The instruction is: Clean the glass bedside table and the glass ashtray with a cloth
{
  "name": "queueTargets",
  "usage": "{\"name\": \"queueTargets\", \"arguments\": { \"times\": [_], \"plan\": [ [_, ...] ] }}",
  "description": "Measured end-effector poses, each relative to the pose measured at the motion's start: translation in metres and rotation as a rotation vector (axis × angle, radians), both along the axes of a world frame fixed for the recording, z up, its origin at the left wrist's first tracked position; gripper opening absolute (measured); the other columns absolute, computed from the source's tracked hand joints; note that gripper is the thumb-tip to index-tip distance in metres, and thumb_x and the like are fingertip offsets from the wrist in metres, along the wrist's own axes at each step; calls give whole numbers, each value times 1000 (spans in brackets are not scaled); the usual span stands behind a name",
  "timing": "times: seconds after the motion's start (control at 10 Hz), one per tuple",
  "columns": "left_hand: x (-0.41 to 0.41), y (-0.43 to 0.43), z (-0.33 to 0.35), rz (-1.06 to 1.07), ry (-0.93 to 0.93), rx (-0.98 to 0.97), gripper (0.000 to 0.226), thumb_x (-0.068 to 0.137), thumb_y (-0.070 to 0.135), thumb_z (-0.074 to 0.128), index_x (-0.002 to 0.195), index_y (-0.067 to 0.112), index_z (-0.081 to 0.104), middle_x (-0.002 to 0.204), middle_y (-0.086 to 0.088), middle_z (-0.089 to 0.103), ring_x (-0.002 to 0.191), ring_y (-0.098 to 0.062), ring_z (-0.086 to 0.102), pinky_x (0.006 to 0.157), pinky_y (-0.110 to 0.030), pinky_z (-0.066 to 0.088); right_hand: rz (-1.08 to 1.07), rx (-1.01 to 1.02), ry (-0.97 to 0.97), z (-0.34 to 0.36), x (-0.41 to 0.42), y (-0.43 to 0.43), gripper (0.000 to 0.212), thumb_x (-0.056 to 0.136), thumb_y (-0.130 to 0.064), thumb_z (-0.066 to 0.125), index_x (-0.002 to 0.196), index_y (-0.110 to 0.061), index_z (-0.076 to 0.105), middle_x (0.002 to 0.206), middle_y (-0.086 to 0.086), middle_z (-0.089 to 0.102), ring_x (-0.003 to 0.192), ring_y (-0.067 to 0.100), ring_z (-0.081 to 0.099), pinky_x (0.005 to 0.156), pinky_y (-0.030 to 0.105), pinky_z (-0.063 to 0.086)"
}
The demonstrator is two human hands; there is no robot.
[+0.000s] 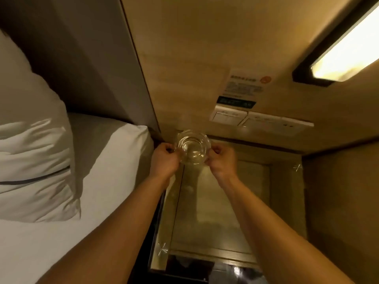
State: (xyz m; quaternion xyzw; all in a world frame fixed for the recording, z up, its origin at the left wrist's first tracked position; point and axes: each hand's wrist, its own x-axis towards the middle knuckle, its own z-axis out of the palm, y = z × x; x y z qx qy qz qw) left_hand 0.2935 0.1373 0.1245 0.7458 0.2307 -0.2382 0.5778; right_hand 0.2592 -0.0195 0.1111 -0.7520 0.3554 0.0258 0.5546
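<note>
A round clear glass ashtray [192, 147] is held above the far left corner of the glass bedside table [215, 212]. My left hand [165, 159] grips its left rim and my right hand [222, 159] grips its right rim. The ashtray is tilted with its bowl facing me. The table's glass top reflects the wooden wall and shows star-shaped fittings at its corners. No cloth is in view.
A bed with a white sheet [92, 181] and a pillow [30, 150] lies to the left of the table. Behind the table a wooden wall carries switch panels [260, 121], a notice [246, 87] and a lit lamp [344, 52]. A wooden panel [338, 201] borders the table's right.
</note>
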Motion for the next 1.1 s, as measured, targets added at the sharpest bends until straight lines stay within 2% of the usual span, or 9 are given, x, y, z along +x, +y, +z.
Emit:
{"name": "queueTargets", "arguments": {
  "times": [0.2,0.3,0.4,0.5,0.6,0.8,0.9,1.0,1.1],
  "plan": [
    [27,-6,-54,-18,-26,83,9,91,18,76,93,17,67,102,-17,75,98,-37,74,92,-56,60,-37,-28,-17,-68,29,-5,21,90,-13,69,69,-9,72,73,19,73,67,31,69,68,61,58],
    [34,-7,-69,-53,-34,155,10,92,19,74,98,13,69,101,-14,75,95,-32,73,91,-53,61,-42,-38,-13,-83,36,-4,30,87,-6,69,62,-22,71,70,10,75,72,32,74,68,54,59],
    [38,-4,-79,-71,-15,205,16,91,17,73,99,4,72,99,-18,75,95,-35,73,89,-55,61,-18,-54,-14,-90,39,-1,31,84,0,65,65,-25,71,63,2,70,66,23,69,66,48,60],
    [40,-1,-85,-47,2,207,5,90,13,72,90,8,73,98,-17,76,95,-34,73,90,-54,61,-2,-66,-4,-97,40,1,30,87,-1,65,67,-24,69,69,7,70,75,40,72,70,55,61],
    [40,0,-90,-5,-2,183,5,90,13,75,88,16,72,100,-14,76,97,-33,74,91,-52,61,-7,-81,-9,-106,40,2,17,86,-3,65,74,-10,73,75,20,73,79,45,72,69,59,59],
    [38,0,-92,25,-9,122,14,92,19,79,103,12,73,106,-12,77,102,-31,74,96,-50,60,-43,-69,11,-103,39,3,9,90,-7,69,92,-7,78,87,11,77,87,34,74,81,49,61],
    [35,4,-80,2,20,105,44,92,32,79,125,5,69,118,-14,74,111,-31,71,102,-50,56,-44,-95,-4,-87,35,1,7,90,-15,75,84,-18,71,74,-10,67,78,17,67,74,29,51],
    [23,14,-53,-86,-14,174,60,94,46,74,138,6,62,128,-15,71,119,-32,67,105,-49,54,-23,-85,3,-62,23,-5,12,91,-22,76,85,-20,66,73,-14,61,75,11,61,69,23,43],
    [-10,25,-6,-142,-133,266,58,95,45,71,139,10,59,134,-12,67,122,-31,64,96,-39,53,46,-155,30,-19,-14,-5,15,93,-26,73,96,-12,71,84,-1,69,83,20,66,63,24,43]
  ]
}}
